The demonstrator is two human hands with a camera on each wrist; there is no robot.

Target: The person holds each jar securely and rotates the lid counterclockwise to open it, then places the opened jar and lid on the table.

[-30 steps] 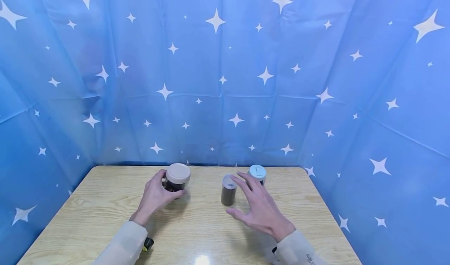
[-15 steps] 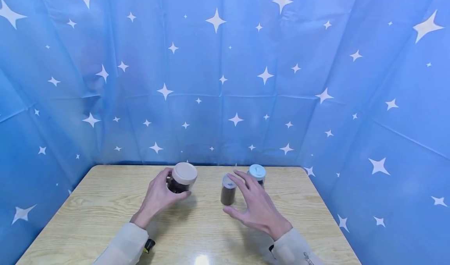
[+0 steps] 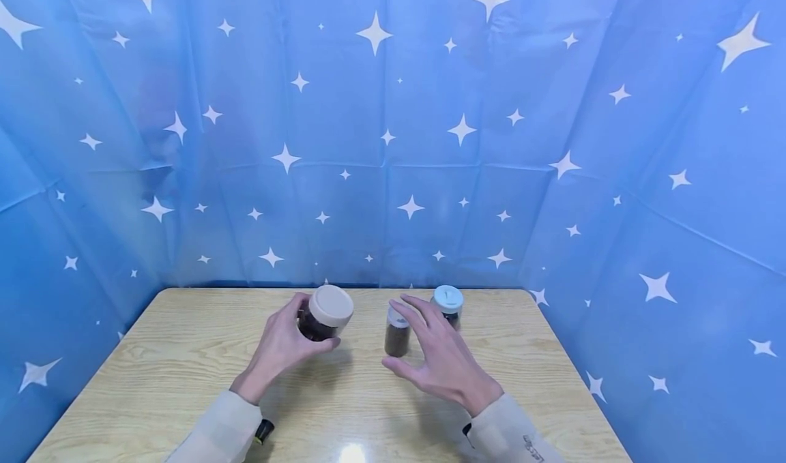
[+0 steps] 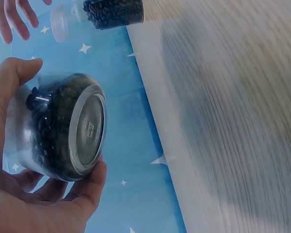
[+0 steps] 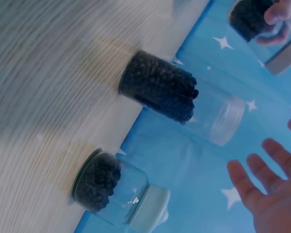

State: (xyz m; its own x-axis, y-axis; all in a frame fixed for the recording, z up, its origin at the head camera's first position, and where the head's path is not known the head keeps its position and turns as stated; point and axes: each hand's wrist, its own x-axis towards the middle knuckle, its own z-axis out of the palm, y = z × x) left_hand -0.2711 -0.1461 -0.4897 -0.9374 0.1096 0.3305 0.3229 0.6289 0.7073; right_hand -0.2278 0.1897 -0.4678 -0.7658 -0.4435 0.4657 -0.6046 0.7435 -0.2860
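Observation:
My left hand (image 3: 287,339) grips a clear jar of dark beans with a beige lid (image 3: 325,311), lifted off the wooden table (image 3: 184,381) and tilted. The left wrist view shows the jar's base (image 4: 85,128) between my thumb and fingers (image 4: 43,204). My right hand (image 3: 432,354) hovers with fingers spread, just right of a narrow jar of dark beans (image 3: 396,331). It holds nothing. In the right wrist view that narrow jar (image 5: 160,87) stands apart from my fingers (image 5: 266,194).
A small bean jar with a pale blue lid (image 3: 448,304) stands behind my right hand, also in the right wrist view (image 5: 106,187). Blue star-printed cloth (image 3: 393,142) walls in the table at the back and both sides.
My left hand has raised the beige-lidded jar off the table, carried it right and tilted it. My right hand has drifted slightly left, closer to the narrow jar.

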